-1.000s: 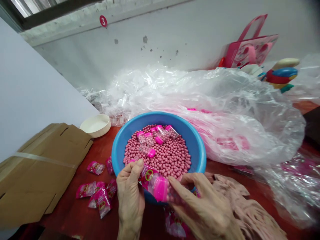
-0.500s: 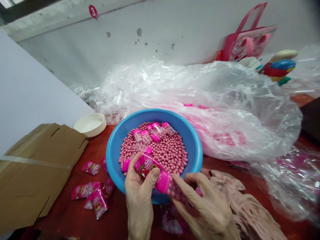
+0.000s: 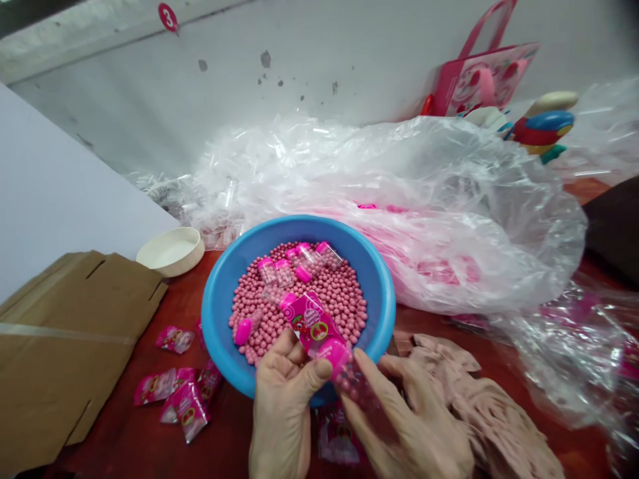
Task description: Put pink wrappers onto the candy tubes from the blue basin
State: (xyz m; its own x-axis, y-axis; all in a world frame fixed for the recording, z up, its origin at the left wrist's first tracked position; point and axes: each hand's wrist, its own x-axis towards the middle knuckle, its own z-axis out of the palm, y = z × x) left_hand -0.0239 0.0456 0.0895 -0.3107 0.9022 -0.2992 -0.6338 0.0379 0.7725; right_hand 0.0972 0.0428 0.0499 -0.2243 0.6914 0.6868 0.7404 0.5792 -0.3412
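My left hand [image 3: 284,406] pinches a pink printed packet [image 3: 312,324] over the near rim of a blue plastic basin [image 3: 219,319]. The packet's end meets a pink cap [image 3: 334,352] on a clear tube of pink beads [image 3: 352,382], and my right hand [image 3: 404,426] has its fingers around that tube. Pink round beads [image 3: 319,299] fill the basin. Several clear tubes [image 3: 268,269] lie on them, and a loose pink cap [image 3: 243,330] rests near my left hand.
A flattened cardboard box [image 3: 70,339] and a cream round dish [image 3: 170,251] lie left on the red table [image 3: 124,426], with several pink packets [image 3: 174,392]. Large clear bags [image 3: 389,173] of tubes rise behind; dusty-pink fabric [image 3: 464,399] lies right.
The packet and tube have tilted and shifted right, further over the basin. The whole scene has drifted left and slightly down in view.
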